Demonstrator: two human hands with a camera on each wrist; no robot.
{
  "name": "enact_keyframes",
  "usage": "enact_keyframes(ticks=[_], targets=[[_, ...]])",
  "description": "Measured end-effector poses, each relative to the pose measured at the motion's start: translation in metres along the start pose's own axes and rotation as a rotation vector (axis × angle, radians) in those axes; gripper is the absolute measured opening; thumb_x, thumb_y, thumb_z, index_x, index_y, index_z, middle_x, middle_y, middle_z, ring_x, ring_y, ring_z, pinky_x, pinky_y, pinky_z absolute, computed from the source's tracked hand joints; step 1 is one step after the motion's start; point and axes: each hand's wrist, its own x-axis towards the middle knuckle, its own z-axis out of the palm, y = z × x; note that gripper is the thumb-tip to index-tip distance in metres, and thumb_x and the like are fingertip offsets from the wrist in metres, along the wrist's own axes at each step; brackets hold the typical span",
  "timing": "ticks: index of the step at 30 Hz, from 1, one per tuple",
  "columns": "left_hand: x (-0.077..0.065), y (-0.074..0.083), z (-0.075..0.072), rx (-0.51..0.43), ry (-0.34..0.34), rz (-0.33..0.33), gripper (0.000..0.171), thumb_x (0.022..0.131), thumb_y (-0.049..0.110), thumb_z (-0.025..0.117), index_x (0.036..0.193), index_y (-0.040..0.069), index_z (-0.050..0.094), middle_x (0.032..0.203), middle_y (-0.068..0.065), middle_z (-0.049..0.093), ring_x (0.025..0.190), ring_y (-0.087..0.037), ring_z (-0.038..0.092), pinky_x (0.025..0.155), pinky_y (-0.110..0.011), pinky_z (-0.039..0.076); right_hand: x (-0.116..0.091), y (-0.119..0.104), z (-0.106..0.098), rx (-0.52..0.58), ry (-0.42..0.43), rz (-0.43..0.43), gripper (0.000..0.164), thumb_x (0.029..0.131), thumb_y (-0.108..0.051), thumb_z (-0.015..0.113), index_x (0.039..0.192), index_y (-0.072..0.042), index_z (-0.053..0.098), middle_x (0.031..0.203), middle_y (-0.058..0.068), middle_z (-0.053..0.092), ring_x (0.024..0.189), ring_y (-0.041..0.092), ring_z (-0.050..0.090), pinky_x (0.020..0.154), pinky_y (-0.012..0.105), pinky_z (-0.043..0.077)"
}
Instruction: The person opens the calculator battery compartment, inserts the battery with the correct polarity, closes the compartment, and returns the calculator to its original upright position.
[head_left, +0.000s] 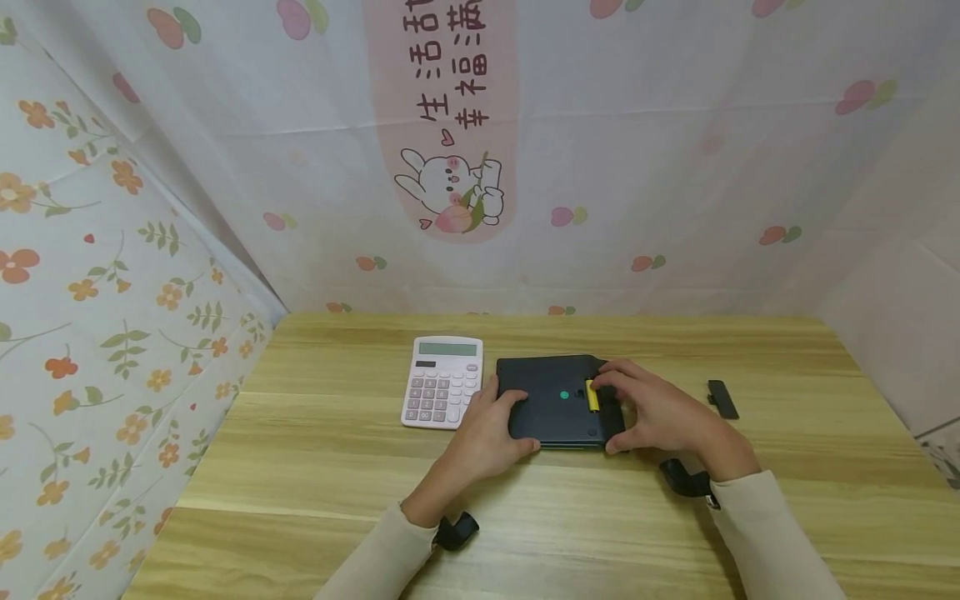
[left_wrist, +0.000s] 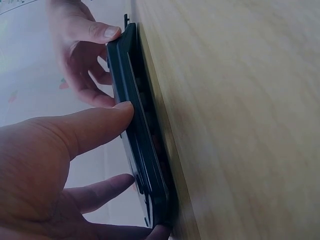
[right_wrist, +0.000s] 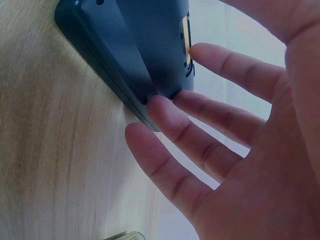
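A dark blue-black calculator point(head_left: 543, 396) lies back side up on the wooden table. In its uncovered battery slot sits a yellow battery point(head_left: 593, 396). My left hand point(head_left: 483, 429) grips the calculator's left end, the thumb along the near edge and other fingers at the far side. My right hand point(head_left: 652, 408) is over the right end; its index finger touches the battery and its thumb rests at the near corner. From the right wrist view, the right hand's fingers point(right_wrist: 215, 100) look fairly straight, with the battery point(right_wrist: 186, 40) beside the index fingertip.
A white calculator point(head_left: 442, 383) lies face up to the left of the dark one. A small black battery cover point(head_left: 723, 399) lies on the table at the right. Part of a small green-rimmed object point(right_wrist: 132, 236) shows at the right wrist view's bottom edge.
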Motion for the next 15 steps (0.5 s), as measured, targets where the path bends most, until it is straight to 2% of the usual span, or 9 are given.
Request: enact_keyframes(ticks=[3,9,15], targets=[[0.0004,-0.0013,0.0007,0.009,0.006,0.005,0.07,0.086,0.027,0.094,0.147,0.005,0.067,0.171,-0.037,0.03,0.154,-0.055,0.038,0.116,-0.065,0.042,0.0001,-0.001,-0.0001,0.004,-0.001,0.007,0.087,0.078,-0.039,0.103,0.147,-0.004,0.063,0.162,0.023,0.045,0.123,0.039,0.067,0.099,0.059,0.056],[-0.0008,0.0063,-0.0057,-0.002,-0.029,-0.013,0.069,0.089,0.024,0.093,0.149,0.003,0.065,0.171,-0.038,0.028,0.156,-0.055,0.033,0.12,-0.064,0.039,-0.0002,-0.0021,-0.0013,0.023,-0.011,0.015,0.085,0.078,-0.037,0.102,0.147,-0.005,0.063,0.159,0.021,0.047,0.122,0.038,0.067,0.099,0.058,0.056],[0.0011,-0.0004,0.0001,-0.012,-0.003,0.005,0.07,0.087,0.026,0.094,0.147,0.004,0.067,0.171,-0.038,0.03,0.156,-0.055,0.034,0.118,-0.066,0.039,-0.0008,0.0007,-0.0019,0.037,-0.013,0.014,0.085,0.08,-0.037,0.101,0.148,-0.004,0.063,0.159,0.02,0.048,0.122,0.039,0.067,0.099,0.059,0.056]])
